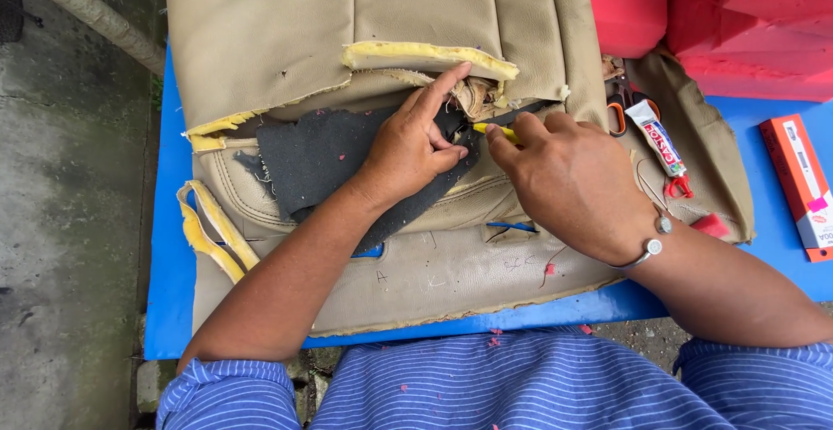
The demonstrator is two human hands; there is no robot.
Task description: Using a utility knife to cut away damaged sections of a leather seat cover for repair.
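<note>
A torn beige seat cover [286,39] with yellow foam edges lies on a blue table [165,248]. A dark grey fabric patch [317,148] sits over the tear. My left hand [408,148] presses on the patch, its index finger pointing up to the torn foam flap [425,55]. My right hand [568,183] grips a small yellow-handled tool [490,129] with a dark blade at the tear's edge, right beside the left hand.
Orange-handled scissors [618,113] and a white glue tube with a red cap [659,145] lie on the cover to the right. A red and white box [796,183] rests on the table's right side. Red foam blocks [746,22] stand behind. Concrete ground is at left.
</note>
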